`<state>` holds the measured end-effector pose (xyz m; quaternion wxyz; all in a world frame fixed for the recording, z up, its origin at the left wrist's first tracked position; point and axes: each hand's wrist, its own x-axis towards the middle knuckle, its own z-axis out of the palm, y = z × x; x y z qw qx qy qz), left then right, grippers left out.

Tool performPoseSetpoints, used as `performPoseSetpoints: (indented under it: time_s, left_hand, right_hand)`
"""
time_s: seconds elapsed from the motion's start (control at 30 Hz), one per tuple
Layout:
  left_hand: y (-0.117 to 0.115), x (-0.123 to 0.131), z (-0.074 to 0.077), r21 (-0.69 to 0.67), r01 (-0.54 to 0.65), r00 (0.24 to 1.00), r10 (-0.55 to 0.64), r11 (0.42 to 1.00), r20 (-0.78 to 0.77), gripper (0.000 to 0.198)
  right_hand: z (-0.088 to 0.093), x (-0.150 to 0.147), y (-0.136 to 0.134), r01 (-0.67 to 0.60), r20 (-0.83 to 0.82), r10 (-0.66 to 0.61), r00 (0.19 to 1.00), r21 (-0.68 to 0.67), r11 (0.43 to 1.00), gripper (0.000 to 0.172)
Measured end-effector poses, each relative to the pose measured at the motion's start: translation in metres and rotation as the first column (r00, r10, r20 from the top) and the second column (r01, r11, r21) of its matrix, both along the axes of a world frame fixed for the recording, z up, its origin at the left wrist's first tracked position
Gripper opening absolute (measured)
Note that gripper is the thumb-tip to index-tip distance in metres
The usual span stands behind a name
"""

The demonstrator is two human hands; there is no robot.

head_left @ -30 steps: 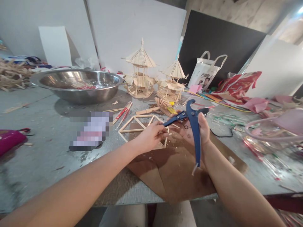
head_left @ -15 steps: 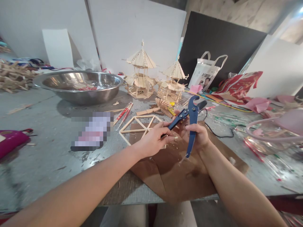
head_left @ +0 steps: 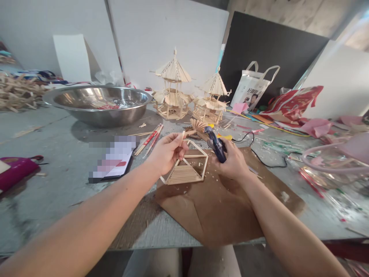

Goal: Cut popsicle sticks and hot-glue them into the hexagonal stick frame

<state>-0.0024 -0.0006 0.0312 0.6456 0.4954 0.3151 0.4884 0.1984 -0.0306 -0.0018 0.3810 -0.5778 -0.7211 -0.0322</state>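
My left hand (head_left: 170, 153) pinches a short wooden stick (head_left: 183, 134) upright between thumb and fingers. Beneath and beside it, a hexagonal frame of wooden sticks (head_left: 205, 169) lies on a brown board (head_left: 219, 211). One section of that frame is filled with a row of sticks (head_left: 184, 175). My right hand (head_left: 233, 158) is closed around a blue hand cutter (head_left: 216, 145) over the board's far part, its handles largely hidden by the fingers. Small wood scraps are scattered on the board.
Two stick-built pagoda models (head_left: 173, 100) stand at the back, near a steel basin (head_left: 98, 107). A phone (head_left: 115, 159) and red-wrapped sticks (head_left: 150, 138) lie to the left. A black cable (head_left: 271, 166) and a clear pink-rimmed container (head_left: 331, 161) are on the right.
My hands have moved apart. The left went left and now holds up a short stick; the right carried the cutter lower and turned it. The frame's filled section is now uncovered.
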Motion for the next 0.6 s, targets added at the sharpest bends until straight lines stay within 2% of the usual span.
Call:
performPoseSetpoints:
  time_s: [0.13,0.3,0.4,0.6]
  left_hand:
    - [-0.0002,0.0006,0.002,-0.105,0.009,0.995,0.002,0.994,0.096,0.007]
    - [-0.0004,-0.0002,0.0021,-0.137,0.04,0.994,-0.025,0.99,0.109,0.006]
    - [0.001,-0.0007,0.001,-0.17,0.025,0.994,-0.007,0.985,0.105,0.001]
    - [-0.0001,0.0032,-0.0018,-0.229,-0.005,0.995,0.028,0.973,0.097,0.006]
  right_hand:
    - [-0.0028,-0.0004,0.001,-0.012,0.101,0.014,0.995,-0.013,1.0,0.056]
    - [-0.0007,-0.0019,-0.0005,-0.014,0.123,0.011,0.992,0.026,1.0,0.057]
    - [0.0007,-0.0039,-0.002,0.001,0.152,-0.005,0.988,0.027,1.0,0.055]
    - [0.0011,-0.01,-0.004,-0.01,0.246,-0.003,0.969,0.051,0.999,0.055]
